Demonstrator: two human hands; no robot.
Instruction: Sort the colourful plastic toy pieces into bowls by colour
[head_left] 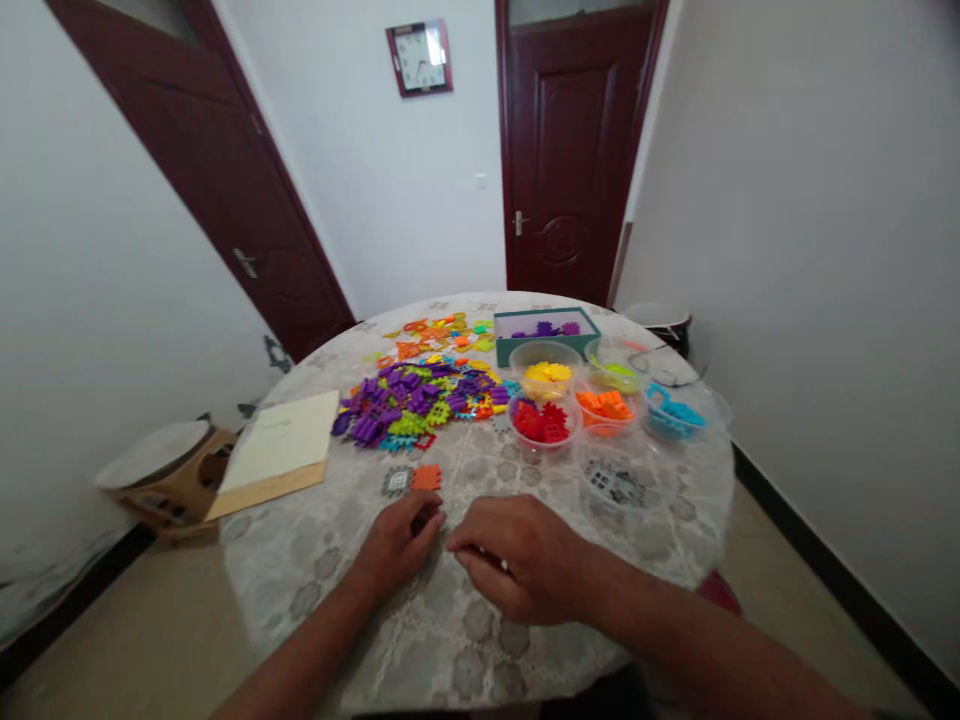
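Your left hand (pixel 397 545) and right hand (pixel 517 565) curl together, fingertips touching (I cannot tell what they hold), the orange piece (pixel 427 478) lies just past them, some colors already sit in the bowls (pixel 545 418), and the big pile (pixel 420 395) is still unsorted.

Orange plastic building tile (pixel 427 477): square, with notched edges, lying flat on the surface (pixel 480 640), just beyond the fingertips of the left hand (pixel 397 545). Grey tile (pixel 397 482): same shape, flat, touching the orange tile's left edge. Both lie apart from the mixed pile of tiles (pixel 420 395) farther back.
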